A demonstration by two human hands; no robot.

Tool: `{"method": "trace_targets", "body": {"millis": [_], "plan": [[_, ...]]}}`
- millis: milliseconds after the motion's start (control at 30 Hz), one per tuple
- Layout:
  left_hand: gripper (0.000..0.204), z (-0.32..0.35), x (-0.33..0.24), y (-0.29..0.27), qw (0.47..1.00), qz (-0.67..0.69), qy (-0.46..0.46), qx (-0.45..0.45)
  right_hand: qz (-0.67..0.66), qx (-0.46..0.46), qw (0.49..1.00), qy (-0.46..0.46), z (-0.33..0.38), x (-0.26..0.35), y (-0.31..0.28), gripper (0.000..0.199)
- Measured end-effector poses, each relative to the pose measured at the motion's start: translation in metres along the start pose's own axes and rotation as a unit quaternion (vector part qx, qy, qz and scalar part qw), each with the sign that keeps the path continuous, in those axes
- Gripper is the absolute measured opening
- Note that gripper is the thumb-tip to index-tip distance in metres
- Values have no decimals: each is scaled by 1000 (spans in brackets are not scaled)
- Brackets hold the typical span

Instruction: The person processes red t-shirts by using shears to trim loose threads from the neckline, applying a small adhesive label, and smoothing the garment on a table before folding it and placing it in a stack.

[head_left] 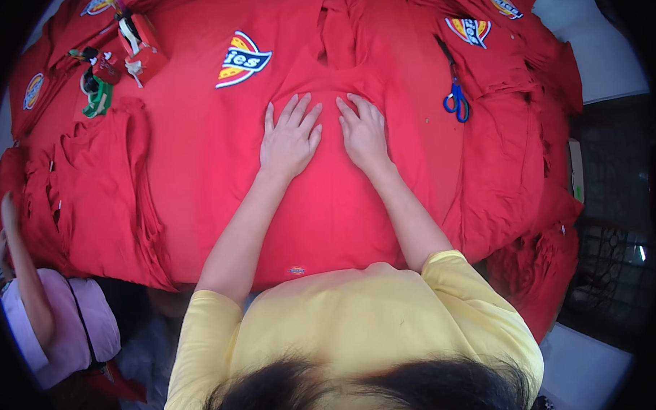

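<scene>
A red T-shirt (335, 205) lies spread on the table in front of me, its neckline at the far end and a small label near the hem close to my body. My left hand (289, 138) rests flat on the shirt below the neckline, fingers spread and pointing away from me. Beside it, my right hand (364, 133) also lies flat on the fabric, fingers stretched out. Neither hand grips anything. Just beyond my left hand is a colourful printed patch (242, 60) on red cloth.
Blue-handled scissors (456, 103) lie to the right. Piles of red shirts (96, 191) stand left and red garments (510, 155) right. A red tape dispenser (140, 49) and a green tape holder (96, 94) sit far left. Another person's arm (28, 277) is at the left edge.
</scene>
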State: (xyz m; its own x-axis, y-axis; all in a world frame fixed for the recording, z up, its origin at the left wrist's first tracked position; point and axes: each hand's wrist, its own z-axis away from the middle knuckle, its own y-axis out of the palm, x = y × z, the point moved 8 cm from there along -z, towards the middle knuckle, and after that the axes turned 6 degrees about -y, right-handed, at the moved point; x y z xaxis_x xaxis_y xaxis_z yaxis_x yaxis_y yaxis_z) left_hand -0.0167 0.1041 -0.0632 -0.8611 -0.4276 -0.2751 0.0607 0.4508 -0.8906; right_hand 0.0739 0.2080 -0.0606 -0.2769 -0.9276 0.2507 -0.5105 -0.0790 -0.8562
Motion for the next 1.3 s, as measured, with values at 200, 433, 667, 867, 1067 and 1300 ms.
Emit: {"method": "trace_targets", "body": {"millis": [200, 433, 667, 867, 1067, 1300], "plan": [[30, -40, 22, 0, 988, -1, -138, -65, -44, -76, 991, 104, -32, -32, 7, 16], [12, -54, 11, -39, 989, 80, -97, -81, -52, -65, 993, 79, -53, -10, -42, 14], [13, -62, 30, 0, 728, 610, -262, 169, -664, -12, 699, 265, -51, -27, -3, 6], [11, -62, 27, 4, 710, 632, -255, 178, -587, 107, 764, 245, -61, -15, -6, 5], [11, -61, 16, 0, 698, 639, -246, 209, -654, 106, 704, 257, -56, -15, -1, 5], [14, -61, 17, -4, 688, 655, -226, 214, -679, 106, 684, 243, -58, -15, 3, 7]]}}
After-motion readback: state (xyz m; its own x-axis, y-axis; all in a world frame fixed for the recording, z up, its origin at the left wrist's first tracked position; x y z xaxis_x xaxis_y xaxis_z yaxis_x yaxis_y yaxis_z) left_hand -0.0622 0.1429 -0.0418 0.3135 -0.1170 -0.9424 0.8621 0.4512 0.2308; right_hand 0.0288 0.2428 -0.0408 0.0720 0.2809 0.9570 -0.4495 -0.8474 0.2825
